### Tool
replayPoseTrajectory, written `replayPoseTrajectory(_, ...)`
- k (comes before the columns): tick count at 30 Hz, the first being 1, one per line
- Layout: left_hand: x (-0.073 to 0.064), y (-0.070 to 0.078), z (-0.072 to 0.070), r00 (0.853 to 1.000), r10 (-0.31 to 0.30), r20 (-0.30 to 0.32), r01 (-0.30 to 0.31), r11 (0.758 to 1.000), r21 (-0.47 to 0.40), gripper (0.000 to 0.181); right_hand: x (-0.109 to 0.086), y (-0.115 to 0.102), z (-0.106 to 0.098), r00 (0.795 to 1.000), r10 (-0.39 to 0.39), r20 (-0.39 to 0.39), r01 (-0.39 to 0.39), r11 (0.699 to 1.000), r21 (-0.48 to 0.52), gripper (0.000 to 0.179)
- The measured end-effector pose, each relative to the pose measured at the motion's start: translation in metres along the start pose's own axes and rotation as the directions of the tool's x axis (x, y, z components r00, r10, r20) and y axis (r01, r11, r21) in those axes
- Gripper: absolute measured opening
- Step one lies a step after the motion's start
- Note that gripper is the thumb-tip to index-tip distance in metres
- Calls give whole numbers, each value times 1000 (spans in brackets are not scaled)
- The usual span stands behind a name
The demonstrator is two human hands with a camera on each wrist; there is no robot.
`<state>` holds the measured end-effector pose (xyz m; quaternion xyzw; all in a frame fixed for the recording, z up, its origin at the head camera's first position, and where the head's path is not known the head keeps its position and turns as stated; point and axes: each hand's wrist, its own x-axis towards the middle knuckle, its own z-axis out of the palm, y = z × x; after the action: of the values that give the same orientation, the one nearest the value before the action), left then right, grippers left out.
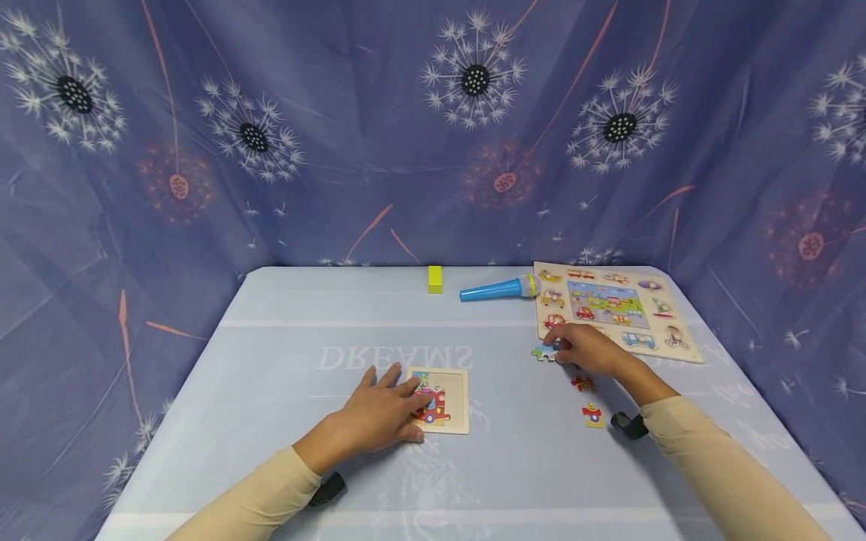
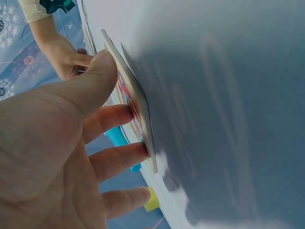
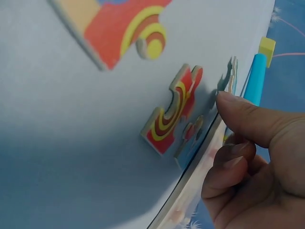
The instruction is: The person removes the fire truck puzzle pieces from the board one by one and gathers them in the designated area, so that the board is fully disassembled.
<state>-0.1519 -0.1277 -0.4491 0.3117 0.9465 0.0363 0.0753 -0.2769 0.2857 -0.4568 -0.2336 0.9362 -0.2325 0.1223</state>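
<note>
My left hand (image 1: 372, 413) rests with spread fingers on a small square wooden jigsaw tray (image 1: 461, 398). Part of a red vehicle picture is laid inside it, partly hidden by the fingers. In the left wrist view, the thumb and fingertips touch the tray's edge (image 2: 143, 102). Over on the right, my right hand (image 1: 588, 349) pinches a blue and green jigsaw piece (image 1: 541, 353) between thumb and finger, low over the table. Near that hand lie a red and yellow jigsaw piece (image 3: 176, 109), a small blue and red piece (image 3: 188, 140) and a larger red piece (image 3: 124, 24).
A large wooden puzzle board (image 1: 643, 304) with vehicle pictures lies at the back right, right beside my right hand. Along the far edge are a blue toy microphone (image 1: 494, 290), its head at the board's corner, and a yellow block (image 1: 434, 279). A dandelion-patterned curtain (image 1: 379, 135) hangs behind.
</note>
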Motion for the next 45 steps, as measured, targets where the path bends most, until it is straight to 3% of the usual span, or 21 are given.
replayPoseTrajectory(7, -2, 2, -1, 1000, -5, 5, 5, 1000, -13, 64, 3, 2, 2, 999, 25, -22, -25, 1000, -9, 25)
replayPoseTrajectory(11, -4, 2, -2, 1000, -5, 19, 6, 1000, -14, 65, 7, -11, 5, 998, -18, -59, 19, 1000, 23, 25)
replayPoseTrajectory(20, -6, -1, -1, 998, 10, 66, -6, 998, -66, 71, 32, -76, 25, 984, -165, -70, 172, 977, 127, 30)
replayPoseTrajectory(26, 3, -7, 4, 999, 30, -41, -35, 990, -133, 57, 43, -132, 46, 985, -171, 19, 162, 957, 243, 31)
replayPoseTrajectory(30, 12, -11, 4, 992, -26, -125, 2, 983, -183, 51, 48, -157, 63, 968, -228, 107, 205, 961, 187, 34)
replayPoseTrajectory(34, 18, -12, 4, 985, -83, -149, 53, 980, -193, 49, 47, -167, 81, 964, -200, 174, 188, 979, 83, 35)
replayPoseTrajectory(39, 19, -10, 9, 985, -98, -145, 77, 986, -146, 43, 41, -172, 94, 963, -202, 179, 203, 979, 15, 37)
replayPoseTrajectory(45, 21, -7, 10, 981, -100, -166, 80, 989, -124, 39, 38, -174, 96, 968, -202, 151, 204, 979, 1, 31)
